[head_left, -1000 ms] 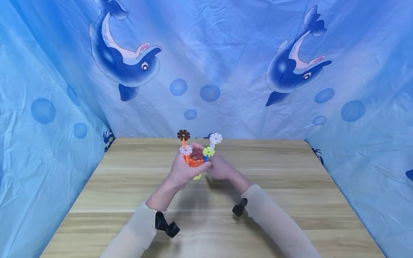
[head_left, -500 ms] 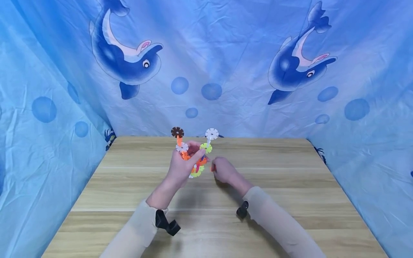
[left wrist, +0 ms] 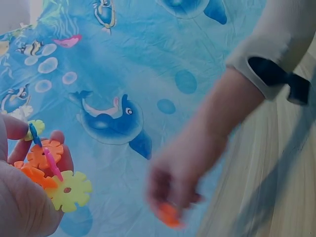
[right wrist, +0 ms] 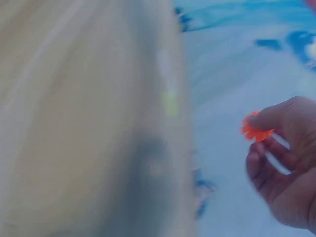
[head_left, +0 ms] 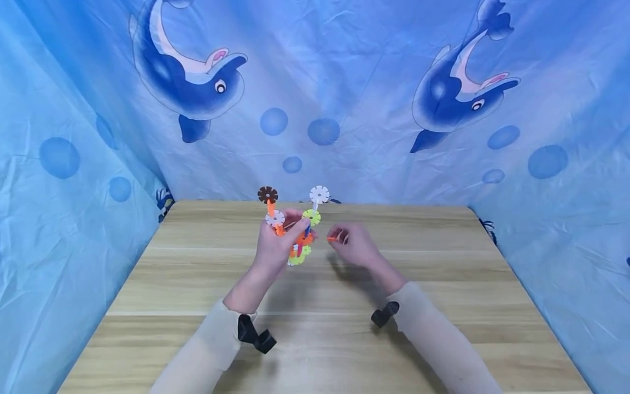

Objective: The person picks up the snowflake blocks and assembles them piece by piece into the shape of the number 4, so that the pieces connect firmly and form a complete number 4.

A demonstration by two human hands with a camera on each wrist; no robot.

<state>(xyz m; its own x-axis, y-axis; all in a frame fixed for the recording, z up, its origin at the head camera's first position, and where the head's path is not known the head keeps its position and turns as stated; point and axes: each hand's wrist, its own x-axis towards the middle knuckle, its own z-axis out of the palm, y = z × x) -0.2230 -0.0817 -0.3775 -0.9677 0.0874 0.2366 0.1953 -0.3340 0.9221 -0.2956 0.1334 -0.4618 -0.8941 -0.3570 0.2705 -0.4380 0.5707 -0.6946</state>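
My left hand [head_left: 272,247] grips a joined build of slotted snowflake discs above the table. A brown disc [head_left: 268,194] tops one arm of the build, with a white disc [head_left: 275,218] below it. On the other arm a white disc [head_left: 319,194] stands over a yellow-green disc [head_left: 311,217]. In the left wrist view a pink disc [left wrist: 51,163] shows edge-on beside a yellow disc [left wrist: 72,191]; palm and fingers hide part of the build. My right hand [head_left: 358,245], apart to the right, pinches a loose orange snowflake disc [right wrist: 255,129] between thumb and finger.
The wooden table [head_left: 315,339] lies under both hands. A blue curtain [head_left: 354,98] with printed dolphins hangs behind it and at both sides. Black wrist mounts sit on the left cuff [head_left: 256,334] and right cuff [head_left: 385,314].
My right hand has drawn away from the build to the right, and an orange disc now shows in its fingers. The left hand has shifted slightly left with the build.
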